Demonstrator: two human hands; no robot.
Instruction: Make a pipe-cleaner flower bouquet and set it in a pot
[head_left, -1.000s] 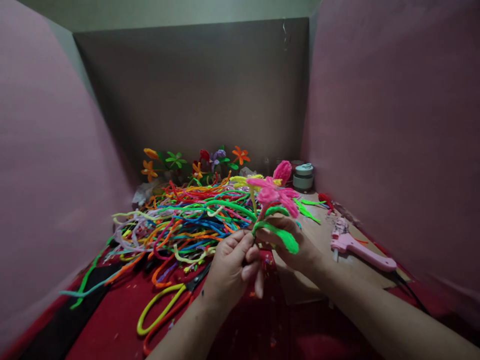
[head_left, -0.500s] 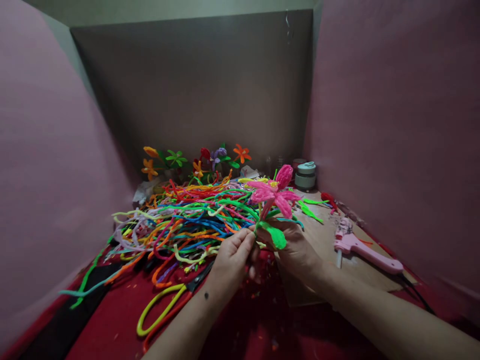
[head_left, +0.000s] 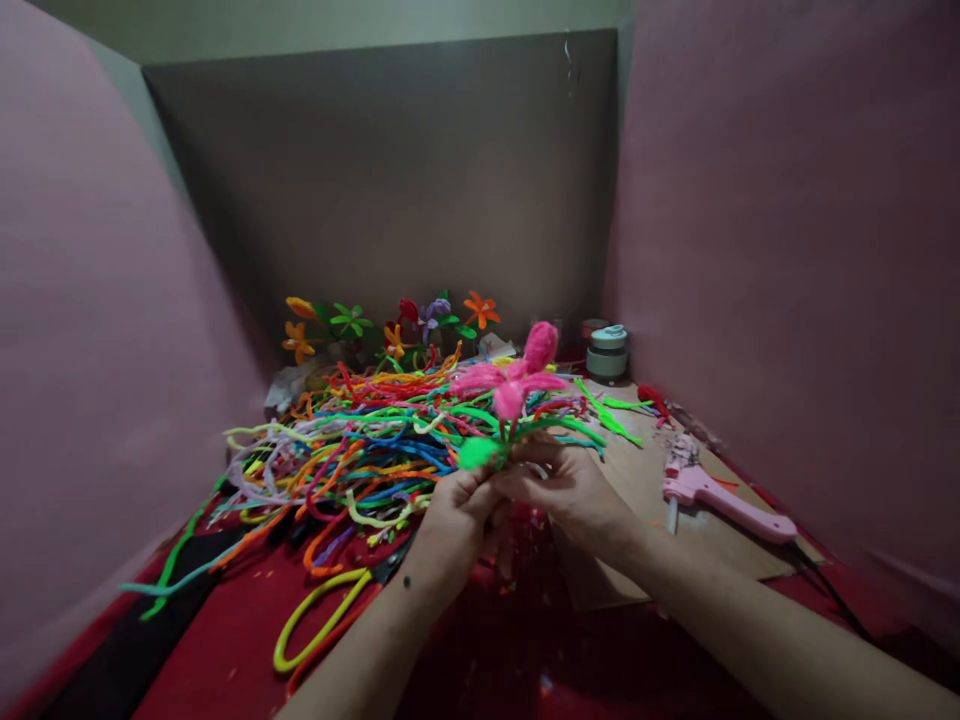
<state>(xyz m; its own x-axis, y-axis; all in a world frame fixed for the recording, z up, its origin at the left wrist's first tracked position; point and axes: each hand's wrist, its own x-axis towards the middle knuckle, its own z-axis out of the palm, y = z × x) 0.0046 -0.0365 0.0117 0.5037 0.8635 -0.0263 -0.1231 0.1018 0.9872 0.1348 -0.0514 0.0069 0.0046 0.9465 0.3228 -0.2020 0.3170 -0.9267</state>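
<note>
A pink pipe-cleaner flower stands upright above my hands, with a green leaf at its left and a long green strip reaching right from its stem. My left hand pinches the base of the stem, fingers closed. Touching it, my right hand has its thumb and fingers closed on the stem just under the leaf. The stem between the fingers is mostly hidden. Behind them lies a large heap of colourful pipe cleaners.
Scissors with yellow and orange handles lie at the lower left. A pink glue gun rests on a brown board to the right. Finished flowers and a lidded jar stand at the back. Pink walls flank the table.
The flower has turned and shifted left, and its green leaf has swung from the right side to the left. My right hand has moved left against my left hand.
</note>
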